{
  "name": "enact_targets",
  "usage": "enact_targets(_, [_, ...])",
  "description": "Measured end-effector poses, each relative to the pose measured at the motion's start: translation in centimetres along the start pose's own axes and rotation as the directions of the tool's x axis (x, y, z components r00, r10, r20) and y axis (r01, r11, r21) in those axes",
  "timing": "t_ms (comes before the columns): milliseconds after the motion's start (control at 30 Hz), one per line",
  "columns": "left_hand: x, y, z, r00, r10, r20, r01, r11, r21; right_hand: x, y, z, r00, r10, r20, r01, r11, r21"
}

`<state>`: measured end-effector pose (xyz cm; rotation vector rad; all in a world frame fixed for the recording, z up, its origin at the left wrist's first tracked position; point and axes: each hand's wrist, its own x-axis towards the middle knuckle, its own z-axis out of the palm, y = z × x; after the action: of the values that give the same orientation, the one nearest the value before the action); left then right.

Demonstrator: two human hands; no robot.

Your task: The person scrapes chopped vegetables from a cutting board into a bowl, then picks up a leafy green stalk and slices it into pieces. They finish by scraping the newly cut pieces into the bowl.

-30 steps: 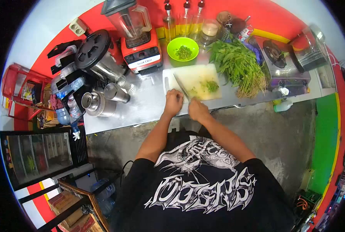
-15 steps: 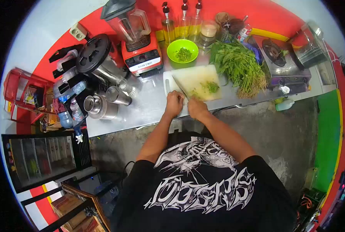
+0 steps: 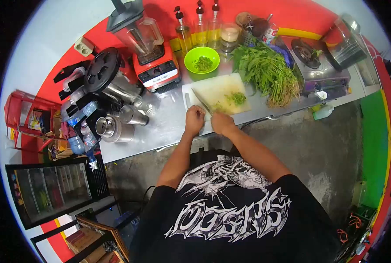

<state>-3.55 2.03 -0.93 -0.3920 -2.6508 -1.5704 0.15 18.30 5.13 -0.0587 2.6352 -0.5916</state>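
My right hand grips a knife by its handle, the blade slanting up and left across the white cutting board. Just left of it, my left hand is closed with fingers curled at the board's near edge; whatever it may hold is hidden. Chopped greens lie in a small heap on the board's right side, with paler bits nearer the blade. Behind the board stands a bright green bowl containing more chopped greens. A large bunch of leafy greens with roots lies to the right.
A red blender, a lidded steel pot and a steel cup occupy the left of the metal table. Pump bottles line the back. A gas stove stands at the right.
The view has shifted and tilted slightly. My left hand sits a little lower and farther from the blade, its fingers curled in. My right hand keeps hold of the knife in nearly the same place.
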Motion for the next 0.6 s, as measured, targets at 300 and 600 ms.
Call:
enact_targets(300, [-0.4, 0.1, -0.1, 0.994, 0.018, -0.111, -0.016, 1.000, 0.020, -1.9, 0.2, 1.3, 0.996, 0.071, -0.061, -0.074, 0.996, -0.045])
enact_targets(600, [-0.7, 0.5, -0.5, 0.988, 0.135, -0.077, -0.123, 0.982, 0.145, -0.7, 0.6, 0.7, 0.999, 0.021, -0.040, -0.022, 0.999, -0.026])
